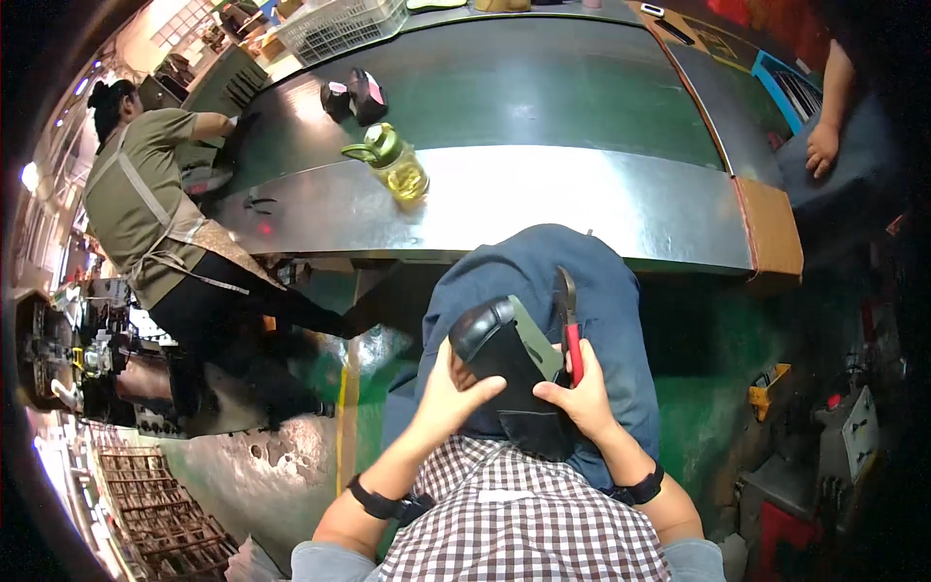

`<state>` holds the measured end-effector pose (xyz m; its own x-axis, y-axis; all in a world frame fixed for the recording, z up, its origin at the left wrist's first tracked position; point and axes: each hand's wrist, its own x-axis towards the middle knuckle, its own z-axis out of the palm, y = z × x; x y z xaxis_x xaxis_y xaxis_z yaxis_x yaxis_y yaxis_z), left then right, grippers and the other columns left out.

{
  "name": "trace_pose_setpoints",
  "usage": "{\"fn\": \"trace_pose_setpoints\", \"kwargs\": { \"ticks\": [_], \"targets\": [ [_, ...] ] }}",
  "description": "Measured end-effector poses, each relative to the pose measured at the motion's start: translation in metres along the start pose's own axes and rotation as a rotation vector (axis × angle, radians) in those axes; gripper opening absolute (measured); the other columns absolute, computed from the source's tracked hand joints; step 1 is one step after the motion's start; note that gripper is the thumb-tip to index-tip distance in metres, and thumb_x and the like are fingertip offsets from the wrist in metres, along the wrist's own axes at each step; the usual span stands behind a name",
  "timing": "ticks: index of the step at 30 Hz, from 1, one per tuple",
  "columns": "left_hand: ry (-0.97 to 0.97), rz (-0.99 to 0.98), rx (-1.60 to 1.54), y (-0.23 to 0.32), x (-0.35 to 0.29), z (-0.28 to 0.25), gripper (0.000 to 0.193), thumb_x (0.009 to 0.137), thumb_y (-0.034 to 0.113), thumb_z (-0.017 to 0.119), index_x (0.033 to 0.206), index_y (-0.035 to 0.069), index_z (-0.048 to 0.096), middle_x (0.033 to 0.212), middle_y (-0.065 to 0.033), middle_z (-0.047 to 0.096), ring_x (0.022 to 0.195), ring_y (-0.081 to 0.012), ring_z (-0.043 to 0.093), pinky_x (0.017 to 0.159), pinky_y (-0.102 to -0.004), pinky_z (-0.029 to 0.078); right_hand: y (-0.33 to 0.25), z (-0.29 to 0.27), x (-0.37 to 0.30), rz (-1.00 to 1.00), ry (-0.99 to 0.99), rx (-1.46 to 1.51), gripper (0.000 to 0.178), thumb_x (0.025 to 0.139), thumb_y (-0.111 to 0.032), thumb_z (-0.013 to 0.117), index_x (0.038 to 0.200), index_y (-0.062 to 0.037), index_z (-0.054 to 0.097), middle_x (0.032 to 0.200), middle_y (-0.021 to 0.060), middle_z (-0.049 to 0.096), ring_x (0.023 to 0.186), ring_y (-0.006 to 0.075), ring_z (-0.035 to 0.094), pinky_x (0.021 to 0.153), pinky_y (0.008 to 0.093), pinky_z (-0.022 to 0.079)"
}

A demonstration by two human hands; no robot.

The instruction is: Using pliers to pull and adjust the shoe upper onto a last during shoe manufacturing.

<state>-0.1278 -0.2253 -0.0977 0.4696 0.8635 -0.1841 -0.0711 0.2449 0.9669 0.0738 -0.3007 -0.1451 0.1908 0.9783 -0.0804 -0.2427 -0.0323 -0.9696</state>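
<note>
Over my lap is a black shoe upper (pixel 509 364) with a shiny dark toe and a green strip along one side. My left hand (pixel 451 396) grips its left side near the toe, thumb lying on top. My right hand (pixel 587 400) holds red-handled pliers (pixel 574 351), their dark curved jaws pointing away from me. The right thumb also presses on the edge of the upper. What the fingers do beneath the upper is hidden.
Ahead runs a long metal-edged bench (pixel 572 189) with a green-lidded bottle (pixel 398 167) and two dark shoe pieces (pixel 355 95). A grey crate (pixel 339 34) sits at the far left. One person (pixel 160 194) stands left; another person's hand (pixel 822 147) shows at right.
</note>
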Motion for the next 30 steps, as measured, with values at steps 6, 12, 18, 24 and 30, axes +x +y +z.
{"fn": "trace_pose_setpoints", "kwargs": {
  "ticks": [6, 12, 18, 24, 30],
  "targets": [
    [0.060, 0.089, 0.195, 0.021, 0.005, 0.034, 0.093, 0.075, 0.004, 0.083, 0.148, 0.004, 0.026, 0.128, -0.0139, 0.054, 0.115, -0.0233, 0.059, 0.096, -0.0345, 0.050, -0.014, -0.006, -0.010, -0.083, 0.118, 0.117, 0.069, 0.072, -0.019, 0.090, 0.123, -0.0040, 0.046, 0.113, 0.0040, 0.059, 0.106, 0.0137, 0.057, 0.095, 0.0305, 0.045],
    [-0.144, 0.200, -0.050, 0.053, 0.048, 0.087, 0.083, 0.087, 0.003, 0.070, 0.154, 0.006, 0.021, 0.131, -0.0148, 0.055, 0.109, -0.0181, 0.058, 0.094, -0.0280, 0.047, -0.037, -0.034, -0.004, -0.143, 0.411, 0.518, 0.043, 0.080, -0.026, 0.083, 0.102, -0.0142, 0.048, 0.087, -0.0081, 0.037, 0.079, 0.0047, 0.039, 0.076, 0.0211, 0.036],
    [-0.247, 0.240, 0.067, 0.052, 0.066, 0.115, 0.070, 0.092, 0.010, 0.064, 0.152, 0.006, 0.028, 0.137, -0.0195, 0.050, 0.121, -0.0273, 0.058, 0.098, -0.0369, 0.051, -0.051, -0.155, 0.033, -0.305, 0.819, 0.468, 0.028, 0.088, -0.030, 0.075, 0.099, -0.0152, 0.053, 0.089, -0.0070, 0.046, 0.083, 0.0066, 0.046, 0.078, 0.0246, 0.040],
    [-0.049, 0.081, 0.108, 0.028, 0.075, 0.073, 0.067, 0.088, 0.001, 0.062, 0.148, 0.004, 0.032, 0.133, -0.0196, 0.051, 0.115, -0.0263, 0.060, 0.093, -0.0327, 0.051, -0.080, -0.304, 0.093, -0.558, 1.197, 0.191, 0.041, 0.082, -0.026, 0.083, 0.100, -0.0088, 0.050, 0.095, -0.0013, 0.048, 0.091, 0.0125, 0.048, 0.087, 0.0312, 0.041],
    [0.134, 0.041, 0.159, 0.018, 0.086, 0.039, 0.070, 0.086, -0.006, 0.059, 0.149, 0.006, 0.031, 0.130, -0.0176, 0.051, 0.113, -0.0238, 0.060, 0.093, -0.0305, 0.048, -0.076, -0.412, 0.157, -0.540, 1.539, -0.173, 0.063, 0.073, -0.040, 0.088, 0.108, 0.0000, 0.054, 0.104, 0.0069, 0.057, 0.097, 0.0195, 0.055, 0.086, 0.0342, 0.044]
  ]
}}
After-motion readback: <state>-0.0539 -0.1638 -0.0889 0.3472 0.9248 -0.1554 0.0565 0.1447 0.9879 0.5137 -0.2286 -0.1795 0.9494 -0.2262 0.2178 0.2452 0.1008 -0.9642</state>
